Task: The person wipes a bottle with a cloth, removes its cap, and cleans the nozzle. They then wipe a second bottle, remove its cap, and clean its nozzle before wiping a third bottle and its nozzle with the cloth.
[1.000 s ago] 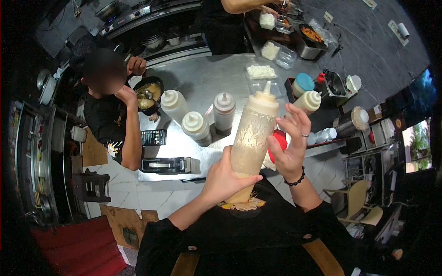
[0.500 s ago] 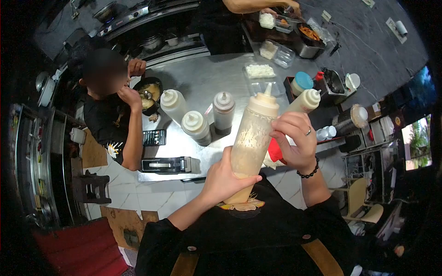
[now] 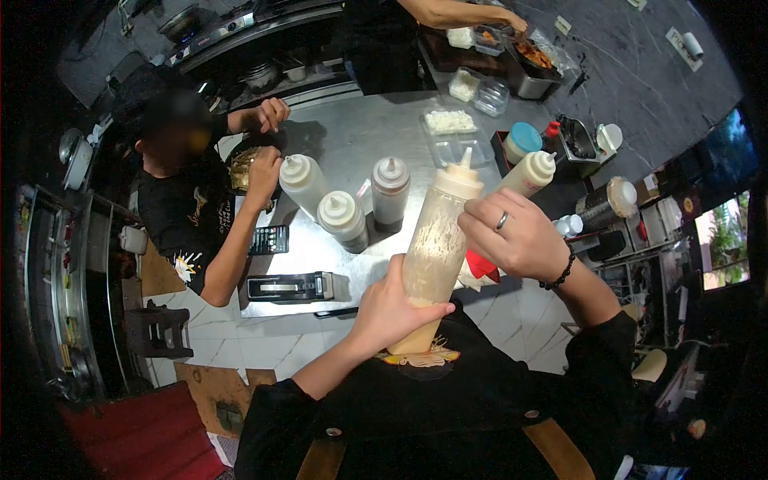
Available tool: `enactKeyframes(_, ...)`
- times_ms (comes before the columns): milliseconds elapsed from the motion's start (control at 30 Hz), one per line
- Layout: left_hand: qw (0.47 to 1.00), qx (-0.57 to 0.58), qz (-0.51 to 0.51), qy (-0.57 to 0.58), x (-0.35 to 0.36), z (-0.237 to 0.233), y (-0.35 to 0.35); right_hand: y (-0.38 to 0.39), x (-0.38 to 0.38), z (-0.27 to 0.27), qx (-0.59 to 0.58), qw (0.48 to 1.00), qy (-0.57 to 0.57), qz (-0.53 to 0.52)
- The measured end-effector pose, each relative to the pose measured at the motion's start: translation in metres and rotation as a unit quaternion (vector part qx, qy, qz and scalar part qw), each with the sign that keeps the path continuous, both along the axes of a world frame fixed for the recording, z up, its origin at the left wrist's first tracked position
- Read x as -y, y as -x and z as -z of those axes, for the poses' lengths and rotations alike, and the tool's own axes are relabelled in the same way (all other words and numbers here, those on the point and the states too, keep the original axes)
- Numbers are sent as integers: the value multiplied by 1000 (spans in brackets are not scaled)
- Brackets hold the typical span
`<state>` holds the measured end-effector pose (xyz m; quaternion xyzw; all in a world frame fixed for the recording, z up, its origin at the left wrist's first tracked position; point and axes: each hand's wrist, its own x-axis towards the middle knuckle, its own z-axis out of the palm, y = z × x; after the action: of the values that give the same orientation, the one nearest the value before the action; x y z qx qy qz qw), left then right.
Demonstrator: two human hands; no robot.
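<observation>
A tall clear squeeze bottle [image 3: 436, 252] with a cream-coloured nozzle cap stands tilted in front of my chest. Beige sauce fills its lower part and streaks the walls above. My left hand [image 3: 388, 312] is wrapped round its lower half. At the bottle's upper right side, just under the cap, my right hand [image 3: 520, 232] has its fingers curled and pinched together. Whatever lies between those fingertips is hidden. Just beyond, three squeeze bottles stand on the table: a whitish one [image 3: 304, 188], one with a white cap [image 3: 342, 222] and a darker one [image 3: 390, 196].
Left, a person [image 3: 216, 216] leans over a dark bowl [image 3: 242, 170]. A tape dispenser [image 3: 290, 288] and a dark keypad-like device [image 3: 270, 240] lie on the metal table [image 3: 352, 136]. Farther back are a rice container [image 3: 450, 122], another squeeze bottle [image 3: 532, 172] and a second person's arm [image 3: 460, 14].
My right hand has rolled over, its back now showing, with the elbow farther out. My left hand and bottle stay nearly still. The person at left has lowered a hand to the bowl.
</observation>
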<state>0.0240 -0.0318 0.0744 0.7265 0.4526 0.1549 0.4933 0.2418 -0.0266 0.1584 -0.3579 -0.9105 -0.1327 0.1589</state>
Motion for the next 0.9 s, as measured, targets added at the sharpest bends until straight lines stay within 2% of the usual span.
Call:
enactKeyframes(100,1000,5,0,26,-2,3,2,0,-2,9,-72,995,60,-18)
enactKeyframes(200,999,11,-3,30,-4,3,2,-2,-1,19,-164,985,44,6)
enactKeyframes(300,999,11,-9,31,-4,-1,2,2,9,11,-187,978,0,91)
enactKeyframes(433,999,13,-26,-35,-4,3,-1,29,22,30,-309,932,-19,187)
enactKeyframes(567,997,17,-38,-70,-7,1,-6,38,15,44,-399,888,-98,206)
enactKeyframes(667,995,5,-28,-95,-8,0,-6,33,15,38,-391,891,-95,210)
enactKeyframes(800,994,-24,-13,-105,-10,2,-9,15,14,26,-248,951,-51,174)
enactKeyframes(900,993,-54,-10,-102,-11,6,-10,1,11,29,-164,977,-33,133)
